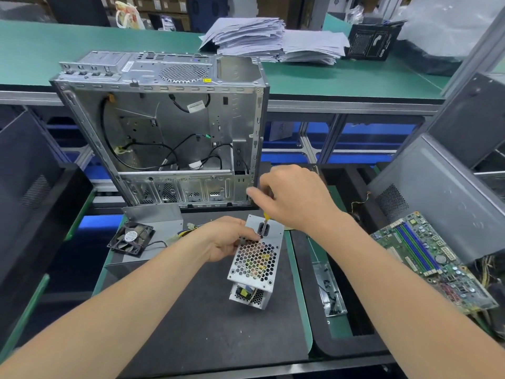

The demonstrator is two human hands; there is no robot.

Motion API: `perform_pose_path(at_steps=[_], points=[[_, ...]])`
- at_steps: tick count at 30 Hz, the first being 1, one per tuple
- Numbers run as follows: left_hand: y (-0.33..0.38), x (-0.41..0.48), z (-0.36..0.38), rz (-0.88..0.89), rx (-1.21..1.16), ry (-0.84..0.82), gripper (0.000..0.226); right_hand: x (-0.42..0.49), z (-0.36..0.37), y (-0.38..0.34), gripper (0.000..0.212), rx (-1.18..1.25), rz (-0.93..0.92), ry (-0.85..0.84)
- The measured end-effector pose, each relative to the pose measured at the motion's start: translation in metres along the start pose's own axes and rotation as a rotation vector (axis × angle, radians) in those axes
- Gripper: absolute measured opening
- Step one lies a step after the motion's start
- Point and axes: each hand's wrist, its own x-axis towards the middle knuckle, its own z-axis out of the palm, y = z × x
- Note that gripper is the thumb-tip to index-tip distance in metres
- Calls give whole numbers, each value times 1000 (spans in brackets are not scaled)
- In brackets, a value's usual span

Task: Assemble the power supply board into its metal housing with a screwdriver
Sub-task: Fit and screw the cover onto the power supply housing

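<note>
Black mat (207,324) beneath housing (255,259); chassis (164,127) behind (fan (131,237) left).

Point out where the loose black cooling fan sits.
In the head view, the black square cooling fan lies left of centre on a grey metal cover, left of the left hand.

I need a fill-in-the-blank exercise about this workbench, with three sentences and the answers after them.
1. The right hand holds a ____ against the metal housing.
2. A black cooling ____ lies left of the left hand, which grips the housing.
3. The green motherboard lies to the ____ of both hands.
Missing words: screwdriver; fan; right.
</note>
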Motion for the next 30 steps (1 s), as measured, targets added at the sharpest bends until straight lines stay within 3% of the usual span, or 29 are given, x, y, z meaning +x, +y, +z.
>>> perform_pose_path(at_steps=[2, 3, 6, 10, 15, 21, 30], points=[[0, 0, -1, 8, 13, -5, 11, 0, -7, 7, 13, 205, -98, -146], [0, 0, 0, 12, 17, -6, 13, 0, -12, 11, 9, 269, -163, -223], [-1, 1, -2, 15, 18, -10, 11, 1, -22, 20, 18, 288, -300, -368], [-2, 3, -2, 14, 19, -20, 17, 1, -23, 25, 21, 298, -308, -404], [-1, 2, -2, 14, 30, -25, 14, -1, -18, 19, 14, 331, -238, -307], [0, 0, -2, 5, 32, -13, 11, -1, -9, 9, 31, 286, -87, -167], [0, -3, 0, -6, 33, -14, 9, -2, 4, 3, 29, 299, 18, -53]])
